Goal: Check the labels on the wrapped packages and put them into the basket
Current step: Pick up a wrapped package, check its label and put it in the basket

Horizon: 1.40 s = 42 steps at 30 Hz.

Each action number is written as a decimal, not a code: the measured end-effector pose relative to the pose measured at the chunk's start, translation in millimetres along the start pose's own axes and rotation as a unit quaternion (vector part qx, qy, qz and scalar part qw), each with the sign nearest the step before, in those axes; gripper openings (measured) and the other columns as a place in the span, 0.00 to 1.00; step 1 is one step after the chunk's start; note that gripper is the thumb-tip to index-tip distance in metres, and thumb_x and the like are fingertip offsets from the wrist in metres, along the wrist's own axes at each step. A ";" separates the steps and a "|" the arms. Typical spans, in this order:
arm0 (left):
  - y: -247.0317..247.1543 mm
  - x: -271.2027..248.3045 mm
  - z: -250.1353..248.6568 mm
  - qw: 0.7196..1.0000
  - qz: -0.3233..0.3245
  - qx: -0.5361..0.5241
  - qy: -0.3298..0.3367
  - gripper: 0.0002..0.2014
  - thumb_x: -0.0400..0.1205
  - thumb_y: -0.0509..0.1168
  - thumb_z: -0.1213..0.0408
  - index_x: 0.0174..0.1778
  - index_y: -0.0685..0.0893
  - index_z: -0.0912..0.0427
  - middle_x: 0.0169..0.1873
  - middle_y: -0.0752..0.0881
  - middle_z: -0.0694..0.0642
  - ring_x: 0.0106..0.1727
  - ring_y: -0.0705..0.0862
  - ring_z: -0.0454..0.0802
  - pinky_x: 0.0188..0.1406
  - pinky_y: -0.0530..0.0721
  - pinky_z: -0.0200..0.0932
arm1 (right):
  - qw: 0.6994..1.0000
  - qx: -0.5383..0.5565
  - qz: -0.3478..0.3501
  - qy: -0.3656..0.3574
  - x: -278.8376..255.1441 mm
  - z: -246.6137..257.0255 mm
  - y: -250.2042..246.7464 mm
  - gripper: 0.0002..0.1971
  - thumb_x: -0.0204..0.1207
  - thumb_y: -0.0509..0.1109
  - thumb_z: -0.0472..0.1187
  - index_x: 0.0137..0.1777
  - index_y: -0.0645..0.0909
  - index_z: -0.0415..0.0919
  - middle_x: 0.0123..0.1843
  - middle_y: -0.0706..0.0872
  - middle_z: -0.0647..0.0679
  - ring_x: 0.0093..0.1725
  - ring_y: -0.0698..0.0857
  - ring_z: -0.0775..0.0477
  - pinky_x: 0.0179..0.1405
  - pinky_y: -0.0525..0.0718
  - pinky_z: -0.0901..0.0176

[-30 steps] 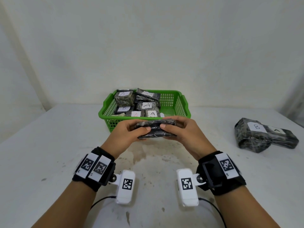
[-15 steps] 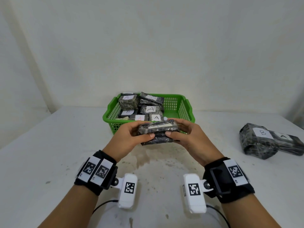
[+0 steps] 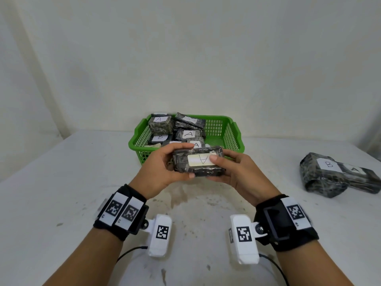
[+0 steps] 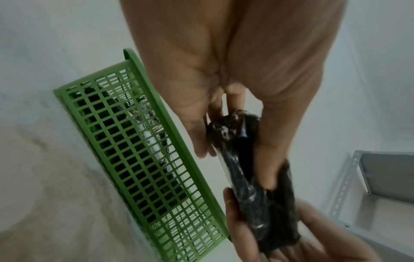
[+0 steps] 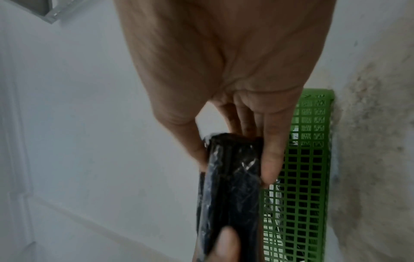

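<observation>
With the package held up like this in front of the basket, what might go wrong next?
1. The left hand and right hand grip the package only at its ends; the glossy wrap may slip.
2. The right thumb covers the edge of its label, which shows an upside-down A, so a misreading is possible.
3. The left of the basket is piled near its rim; a package dropped there could slide out.

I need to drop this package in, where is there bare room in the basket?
The green basket is bare on its right side, between the right wall and the labelled packages in the basket. The left and middle are crowded. The hands hold the held package just before the front rim.
</observation>
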<state>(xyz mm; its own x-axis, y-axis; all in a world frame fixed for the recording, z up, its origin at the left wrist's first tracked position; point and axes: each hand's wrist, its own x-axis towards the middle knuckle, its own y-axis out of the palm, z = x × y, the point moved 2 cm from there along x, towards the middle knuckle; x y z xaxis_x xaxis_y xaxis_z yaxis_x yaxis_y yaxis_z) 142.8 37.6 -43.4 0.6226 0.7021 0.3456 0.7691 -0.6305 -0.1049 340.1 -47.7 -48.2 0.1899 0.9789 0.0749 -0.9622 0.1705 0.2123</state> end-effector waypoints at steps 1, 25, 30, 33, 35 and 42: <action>1.2 -0.8 0.6 1.000 0.013 -0.005 -0.018 0.37 0.65 0.84 0.74 0.71 0.81 0.56 0.66 0.86 0.55 0.66 0.86 0.52 0.64 0.85 0.48 | 1.000 -0.015 -0.016 -0.012 0.6 -1.4 -1.3 0.18 0.77 0.78 0.33 0.67 0.85 0.35 0.61 0.94 0.38 0.60 0.93 0.40 0.54 0.94 0.47; -0.1 0.8 3.8 0.998 -0.031 0.016 -0.049 0.22 0.77 0.73 0.79 0.64 0.86 0.57 0.57 0.91 0.54 0.59 0.89 0.51 0.54 0.89 0.42 | 0.993 -0.070 -0.060 -0.079 -0.6 0.1 -1.1 0.24 0.73 0.82 0.29 0.68 0.87 0.42 0.61 0.92 0.41 0.56 0.94 0.45 0.48 0.94 0.53; 1.4 0.5 6.5 0.994 -0.016 0.097 -0.042 0.24 0.73 0.77 0.76 0.63 0.86 0.54 0.55 0.92 0.51 0.58 0.90 0.48 0.61 0.87 0.51 | 0.980 -0.110 -0.074 -0.147 -4.2 7.9 -0.8 0.23 0.72 0.83 0.31 0.66 0.90 0.46 0.56 0.95 0.51 0.58 0.93 0.53 0.53 0.91 0.60; -0.5 1.6 6.6 0.995 -0.048 0.084 -0.035 0.21 0.71 0.79 0.76 0.59 0.87 0.57 0.52 0.93 0.51 0.56 0.90 0.48 0.60 0.88 0.47 | 0.992 -0.035 -0.028 -0.118 -4.5 9.1 4.7 0.21 0.77 0.81 0.45 0.70 0.88 0.46 0.64 0.93 0.46 0.65 0.91 0.46 0.62 0.90 0.48; -0.1 1.6 6.5 0.995 -0.059 0.074 -0.028 0.22 0.70 0.79 0.77 0.58 0.87 0.58 0.51 0.93 0.51 0.55 0.90 0.48 0.55 0.87 0.39 | 0.998 0.002 -0.003 -0.068 -6.0 9.2 8.7 0.19 0.81 0.74 0.54 0.68 0.89 0.47 0.64 0.93 0.42 0.64 0.91 0.40 0.65 0.89 0.42; 4.7 1.1 8.6 0.996 -0.080 0.037 0.000 0.26 0.69 0.79 0.81 0.60 0.83 0.58 0.55 0.91 0.52 0.60 0.89 0.49 0.58 0.86 0.38 | 0.994 0.073 0.049 0.058 -7.9 2.3 10.8 0.28 0.71 0.82 0.53 0.67 0.88 0.37 0.64 0.90 0.30 0.62 0.90 0.29 0.69 0.87 0.38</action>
<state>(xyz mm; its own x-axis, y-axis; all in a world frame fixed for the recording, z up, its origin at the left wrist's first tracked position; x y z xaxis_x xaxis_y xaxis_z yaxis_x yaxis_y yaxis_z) 148.4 38.2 -51.5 0.4920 0.7908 0.3642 0.8665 -0.4855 -0.1164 328.7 -53.8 -44.2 0.0641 0.9979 -0.0084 -0.9352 0.0630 0.3484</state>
